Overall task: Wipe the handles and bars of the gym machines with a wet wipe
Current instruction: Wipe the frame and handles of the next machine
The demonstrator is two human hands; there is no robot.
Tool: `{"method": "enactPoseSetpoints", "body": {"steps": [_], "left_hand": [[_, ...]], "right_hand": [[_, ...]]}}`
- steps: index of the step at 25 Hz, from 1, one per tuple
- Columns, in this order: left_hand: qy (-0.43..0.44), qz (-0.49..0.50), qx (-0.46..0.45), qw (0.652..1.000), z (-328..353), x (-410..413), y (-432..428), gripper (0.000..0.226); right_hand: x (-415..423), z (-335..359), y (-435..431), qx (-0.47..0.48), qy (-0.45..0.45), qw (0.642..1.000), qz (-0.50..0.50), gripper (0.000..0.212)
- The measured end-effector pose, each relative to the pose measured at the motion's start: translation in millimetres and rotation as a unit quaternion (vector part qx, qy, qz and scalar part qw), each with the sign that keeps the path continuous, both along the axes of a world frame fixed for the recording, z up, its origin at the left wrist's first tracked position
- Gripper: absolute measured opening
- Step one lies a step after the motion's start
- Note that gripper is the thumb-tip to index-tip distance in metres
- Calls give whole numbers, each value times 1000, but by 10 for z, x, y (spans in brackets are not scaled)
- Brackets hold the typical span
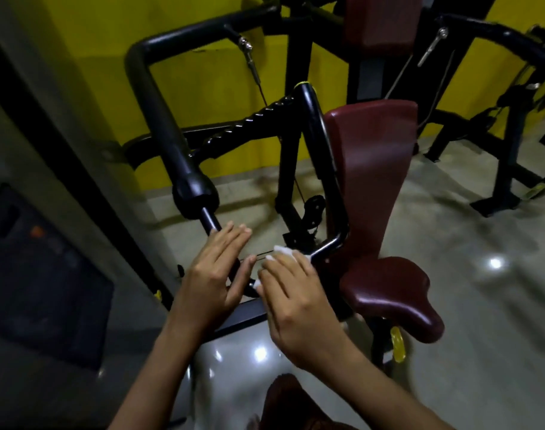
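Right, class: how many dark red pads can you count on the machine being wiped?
3: the seat at lower right, the back pad standing above it, and an upper pad at the top edge. Others may be hidden.

The left hand [216,268] and right hand [292,302] are bare. The left forearm [159,367] and right forearm [373,380] are uncovered all the way to the near edge of the view. Between them, at that near edge, shows a dark reddish-brown fabric [291,401], perhaps the person's clothing; too dim to tell.
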State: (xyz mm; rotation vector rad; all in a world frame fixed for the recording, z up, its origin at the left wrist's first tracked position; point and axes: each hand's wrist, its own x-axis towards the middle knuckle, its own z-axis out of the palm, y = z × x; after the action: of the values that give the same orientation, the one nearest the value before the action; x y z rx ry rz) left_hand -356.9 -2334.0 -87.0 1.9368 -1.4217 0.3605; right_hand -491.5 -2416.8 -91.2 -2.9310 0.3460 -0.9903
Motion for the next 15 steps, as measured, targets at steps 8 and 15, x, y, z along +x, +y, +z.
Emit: {"method": "enactPoseSetpoints", "body": {"steps": [8,15], "left_hand": [[31,79,28,996,-114,-362,186,60],[105,120,16,987,-100,-583,145,72]], "right_hand": [[-175,77,-417,84,-55,994,-29,29],[-311,165,-814,66,-38,994,73,27]]}}
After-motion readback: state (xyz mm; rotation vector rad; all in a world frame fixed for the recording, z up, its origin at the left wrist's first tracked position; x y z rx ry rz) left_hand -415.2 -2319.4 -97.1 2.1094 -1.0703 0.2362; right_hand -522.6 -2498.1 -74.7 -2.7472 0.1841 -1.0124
